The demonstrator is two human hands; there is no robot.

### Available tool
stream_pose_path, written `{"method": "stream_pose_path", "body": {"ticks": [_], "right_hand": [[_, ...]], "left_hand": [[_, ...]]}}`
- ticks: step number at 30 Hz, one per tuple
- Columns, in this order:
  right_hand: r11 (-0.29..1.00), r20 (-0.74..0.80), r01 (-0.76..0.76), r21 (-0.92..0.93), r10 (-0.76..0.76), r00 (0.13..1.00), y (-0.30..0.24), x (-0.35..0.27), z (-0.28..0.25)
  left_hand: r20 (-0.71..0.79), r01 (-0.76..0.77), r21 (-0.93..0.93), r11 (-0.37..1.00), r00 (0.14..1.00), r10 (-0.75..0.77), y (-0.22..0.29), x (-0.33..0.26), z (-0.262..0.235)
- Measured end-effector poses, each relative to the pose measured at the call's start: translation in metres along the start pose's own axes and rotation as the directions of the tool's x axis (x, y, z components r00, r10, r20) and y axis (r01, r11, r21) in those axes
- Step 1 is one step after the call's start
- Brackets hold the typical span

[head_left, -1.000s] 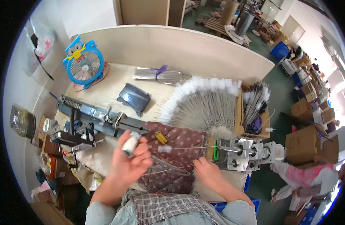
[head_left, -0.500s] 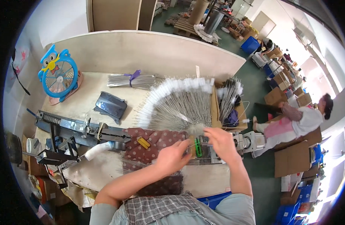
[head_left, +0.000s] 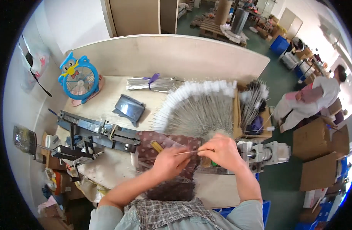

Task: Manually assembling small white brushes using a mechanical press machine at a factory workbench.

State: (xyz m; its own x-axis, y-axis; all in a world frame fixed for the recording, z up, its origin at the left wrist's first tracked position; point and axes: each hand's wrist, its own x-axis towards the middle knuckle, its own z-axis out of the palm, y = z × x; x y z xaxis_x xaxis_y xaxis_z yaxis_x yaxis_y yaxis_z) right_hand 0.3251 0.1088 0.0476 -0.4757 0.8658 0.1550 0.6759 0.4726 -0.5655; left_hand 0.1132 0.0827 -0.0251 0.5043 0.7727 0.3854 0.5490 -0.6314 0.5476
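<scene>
While the right hand [head_left: 221, 150] pinches a thin strand [head_left: 189, 152] between thumb and finger, the left hand [head_left: 169, 163] is close by with its fingers bent. The left fingertips are blurry, so I cannot tell if they grip the strand too. The strand is between the two hands, above a brown dotted cloth [head_left: 168, 191]. A small yellow piece [head_left: 156, 146] sits on the cloth, near the left hand. Under the right hand, a bit of a green piece [head_left: 214, 164] peeks out. To the right is a silver metal machine [head_left: 277, 152]. Lots of thin wires [head_left: 200, 111] with white ends spread out behind the hands. Farther left, a dark blue shiny packet [head_left: 130, 108] lies on the table [head_left: 107, 94], near a blue owl fan [head_left: 80, 82].
</scene>
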Motion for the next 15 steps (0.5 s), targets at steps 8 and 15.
{"method": "stream_pose_path", "body": {"ticks": [8, 15], "right_hand": [[0.933, -0.096, 0.351, 0.076, -0.344, 0.934, -0.048, 0.078, 0.092], [0.973, -0.068, 0.219, -0.078, -0.224, 0.972, -0.076, 0.096, 0.119]], "left_hand": [[0.550, 0.372, -0.823, -0.429, 0.332, -0.767, -0.036, -0.106, -0.025], [0.318, 0.018, -0.943, -0.333, 0.350, -0.881, -0.041, -0.099, -0.092]]}}
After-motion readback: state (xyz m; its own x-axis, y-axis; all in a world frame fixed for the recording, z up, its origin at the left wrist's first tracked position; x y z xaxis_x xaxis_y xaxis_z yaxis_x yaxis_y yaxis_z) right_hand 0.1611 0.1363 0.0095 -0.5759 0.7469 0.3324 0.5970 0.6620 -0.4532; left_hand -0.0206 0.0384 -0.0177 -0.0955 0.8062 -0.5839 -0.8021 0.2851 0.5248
